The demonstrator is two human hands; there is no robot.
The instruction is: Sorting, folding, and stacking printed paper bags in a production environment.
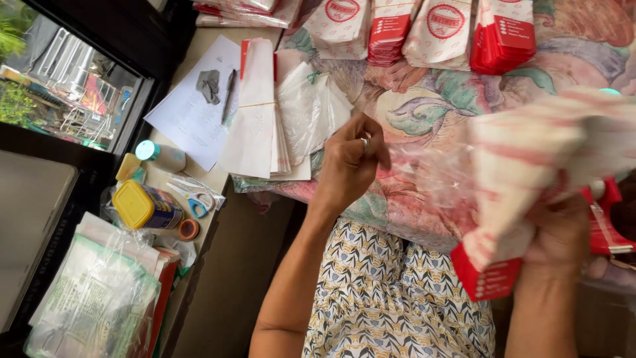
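A person seated at a table covered with a floral cloth (424, 106) worked a bundle of red-and-white paper packets (523, 192) and a clear plastic bag (430, 169) between bare hands. The right hand (563, 232), at the near right, was clenched around the lower end of the packets, which showed blurred and tilted up toward the right. The left hand (351, 166), a ring on one finger, pinched the edge of the clear bag with fingertips closed on the film, just left of the packets. Both things sat above the person's patterned lap, at the near edge of the table.

Judged from this view, the step called for keeping the bag's mouth pulled open and taut with the left pinch while the bundle stayed squared in the right grip, so corners would not snag the thin film.

Farther off lay rows of similar red-and-white packets (503, 33), a banded stack of white paper sleeves (258, 113) and loose clear bags (311, 113). At the left stood a yellow-lidded jar (142, 207), blue-handled scissors (195, 202), and a pen (229, 89) on a printed sheet (185, 119)
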